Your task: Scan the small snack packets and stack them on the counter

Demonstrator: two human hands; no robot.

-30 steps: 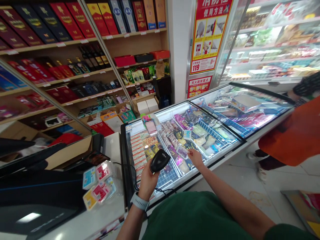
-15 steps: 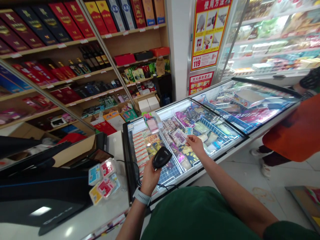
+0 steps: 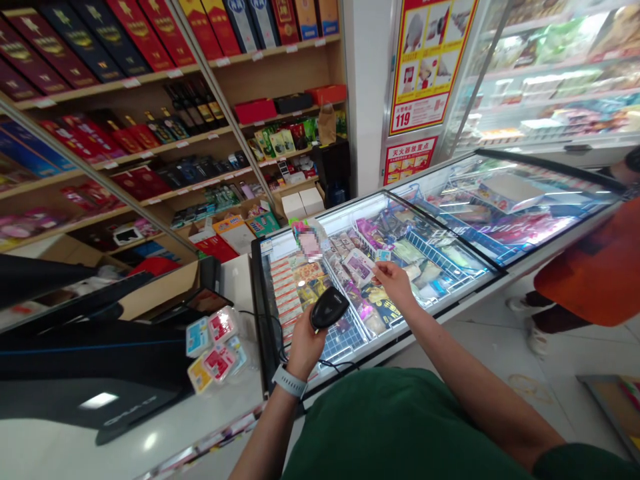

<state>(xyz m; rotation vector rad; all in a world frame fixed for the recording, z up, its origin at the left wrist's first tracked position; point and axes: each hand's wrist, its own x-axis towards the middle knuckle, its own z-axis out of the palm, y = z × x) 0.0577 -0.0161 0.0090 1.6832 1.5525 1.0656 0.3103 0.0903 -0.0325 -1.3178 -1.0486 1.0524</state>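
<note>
My left hand (image 3: pixel 306 343) is wrapped round the handle of a black barcode scanner (image 3: pixel 329 308), its head angled up and to the right. A dark cable hangs from it over the freezer's edge. Between finger and thumb, my right hand (image 3: pixel 395 283) pinches a small pale card (image 3: pixel 359 267) with a purple printed picture. The card is a little above and right of the scanner, apart from it. Both hands are above the glass-topped chest freezer (image 3: pixel 500 272), where bagged goods lie in wire baskets.
Left of the freezer, several small clear-lidded tubs (image 3: pixel 219 360) with coloured labels stand on the counter (image 3: pixel 235 417) beside a dark checkout terminal (image 3: pixel 90 380). Shelves of boxed bottles (image 3: pixel 145 30) rise behind. A person in an orange garment (image 3: pixel 590 273) stands at the right.
The view has shifted slightly, so the surroundings sit a little further right. Against the freezer, the card has moved slightly left. Both hands keep their grips.
</note>
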